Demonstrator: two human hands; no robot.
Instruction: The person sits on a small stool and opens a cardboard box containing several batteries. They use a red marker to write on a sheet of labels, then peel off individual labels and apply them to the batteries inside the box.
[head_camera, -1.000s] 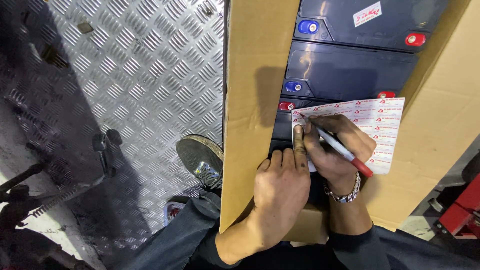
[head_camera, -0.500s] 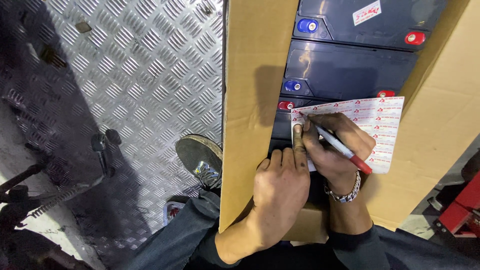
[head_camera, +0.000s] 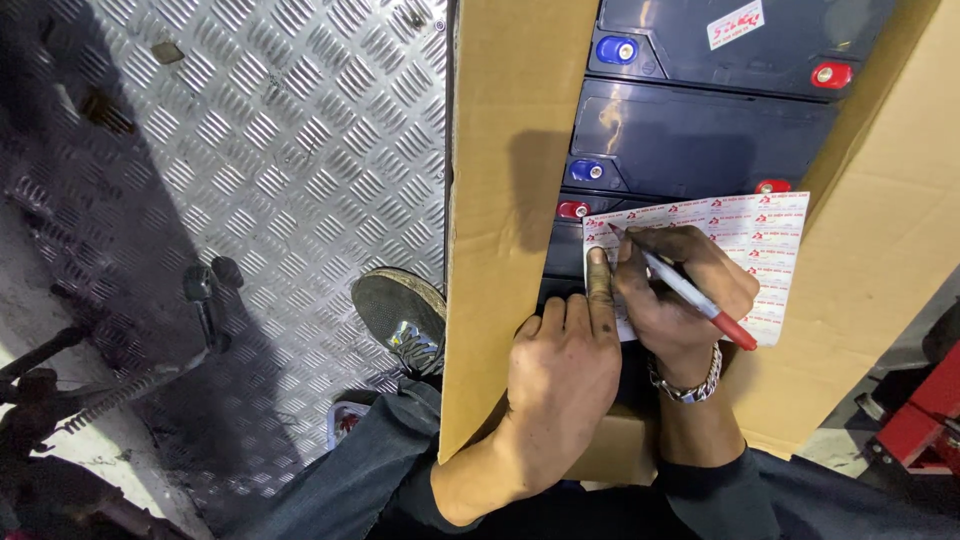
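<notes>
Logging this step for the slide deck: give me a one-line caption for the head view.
Right hand writes with a red-capped pen on a label sheet, left hand steadying it, atop boxed batteries.

The cardboard box (head_camera: 500, 200) fills the right half of the frame, with batteries (head_camera: 700, 130) stacked inside it. The label sheet (head_camera: 760, 240) lies on the lower battery, centre right. The tread-plate floor (head_camera: 250, 150) occupies the left half; a shoe (head_camera: 400, 315) rests on it beside the box.

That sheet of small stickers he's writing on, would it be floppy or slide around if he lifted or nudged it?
The sticker sheet looks thin and flat, so it would probably flop when lifted by one edge. It seems light: the left hand pins it with a fingertip while the right hand writes with the pen, hinting it slides easily on the smooth battery.
</notes>
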